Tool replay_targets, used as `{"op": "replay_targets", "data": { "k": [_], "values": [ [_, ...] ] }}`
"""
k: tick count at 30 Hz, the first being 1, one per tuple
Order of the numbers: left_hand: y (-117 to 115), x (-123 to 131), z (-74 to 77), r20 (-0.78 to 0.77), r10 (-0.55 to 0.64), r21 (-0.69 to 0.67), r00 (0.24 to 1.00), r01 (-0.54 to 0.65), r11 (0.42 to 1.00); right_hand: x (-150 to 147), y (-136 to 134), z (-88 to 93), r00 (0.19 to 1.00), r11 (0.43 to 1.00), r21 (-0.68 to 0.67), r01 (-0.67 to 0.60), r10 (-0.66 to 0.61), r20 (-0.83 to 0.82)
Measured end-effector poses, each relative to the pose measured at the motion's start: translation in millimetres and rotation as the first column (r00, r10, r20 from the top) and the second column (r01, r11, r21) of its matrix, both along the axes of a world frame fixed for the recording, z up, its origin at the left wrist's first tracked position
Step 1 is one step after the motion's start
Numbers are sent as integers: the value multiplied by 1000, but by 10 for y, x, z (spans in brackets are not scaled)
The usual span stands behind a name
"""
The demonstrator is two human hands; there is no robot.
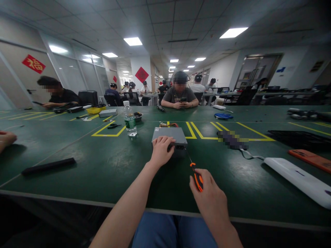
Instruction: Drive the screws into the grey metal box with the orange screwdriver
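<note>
A grey metal box [170, 135], like a computer power supply, lies on the green table [108, 168] straight ahead of me. My left hand [161, 150] rests on its near edge with fingers curled over the top. My right hand [207, 196] is closed round the orange-and-black handle of a screwdriver [197, 177]. The thin shaft points up and left, its tip at the box's near right corner. Coloured wires [168, 124] stick out behind the box.
A water bottle [129, 120] stands left of the box. A black bar [48, 166] lies at left, a white device [297, 177] and orange phone [311, 159] at right. Another person's hand [6, 139] is at the left edge. People sit across the table.
</note>
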State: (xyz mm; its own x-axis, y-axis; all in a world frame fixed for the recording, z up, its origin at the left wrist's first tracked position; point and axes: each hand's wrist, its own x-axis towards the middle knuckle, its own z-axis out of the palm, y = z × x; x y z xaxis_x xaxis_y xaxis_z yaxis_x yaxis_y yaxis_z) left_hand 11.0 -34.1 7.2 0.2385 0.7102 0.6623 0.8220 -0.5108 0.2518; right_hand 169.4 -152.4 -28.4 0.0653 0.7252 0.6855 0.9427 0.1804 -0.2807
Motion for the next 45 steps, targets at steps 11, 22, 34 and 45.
{"op": "replay_targets", "data": {
  "k": [11, 22, 34, 45],
  "values": [
    [-1, -7, 12, -10, -5, -18, 1000, 5, 1000, -30, 42, 102, 865, 911, -297, -287, 113, -489],
    [-16, -4, 20, -1, -21, -10, 1000, 21, 1000, 36, 84, 136, -98, 734, 88, -673, 28, -995],
    [-18, -9, 22, -8, 1, -27, 1000, -1, 1000, -214, 54, 170, -215, 655, 153, -740, -14, -977],
    [-14, 1, 20, -1, -10, -12, 1000, 10, 1000, -330, 85, 171, -268, 712, 168, -682, -30, -963]
  ]
}}
